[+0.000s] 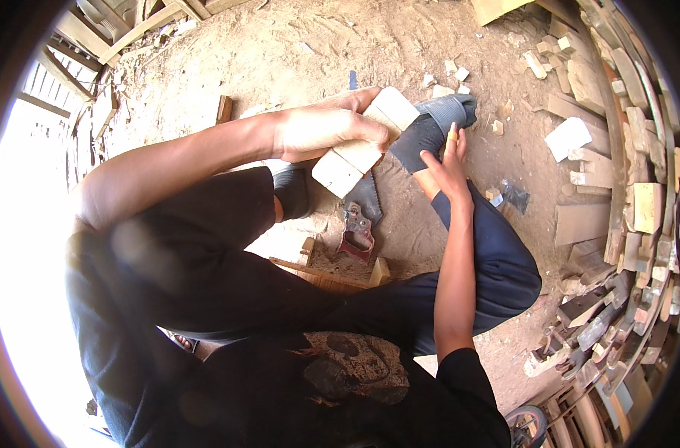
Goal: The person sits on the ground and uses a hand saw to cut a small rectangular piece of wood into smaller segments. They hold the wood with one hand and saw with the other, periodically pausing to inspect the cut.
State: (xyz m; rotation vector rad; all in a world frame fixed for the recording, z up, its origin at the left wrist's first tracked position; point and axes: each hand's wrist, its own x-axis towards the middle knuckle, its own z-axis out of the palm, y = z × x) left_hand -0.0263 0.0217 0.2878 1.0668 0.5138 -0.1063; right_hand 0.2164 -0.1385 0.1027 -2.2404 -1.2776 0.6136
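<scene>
My left hand [340, 128] reaches out from the left, its fingers wrapped round the middle of a pale wooden block [338, 173]. The block is held at a slant above the ground, with thin dark lines across both ends. My right hand [450, 166] lies against my right foot, by a dark sandal [448, 112], thumb and fingers apart. A small yellow-orange spot shows at its fingers, too small to name. Below the block, a handsaw [357, 235] with a worn reddish handle rests on the ground, its blade partly hidden by the block.
I sit with legs bent on either side of a wooden piece [321, 278]. Stacked timber offcuts [646, 209] line the right side. Small wood scraps [459, 73] lie on the dirt floor [258, 52] ahead. A bicycle wheel [529, 427] shows at the lower right.
</scene>
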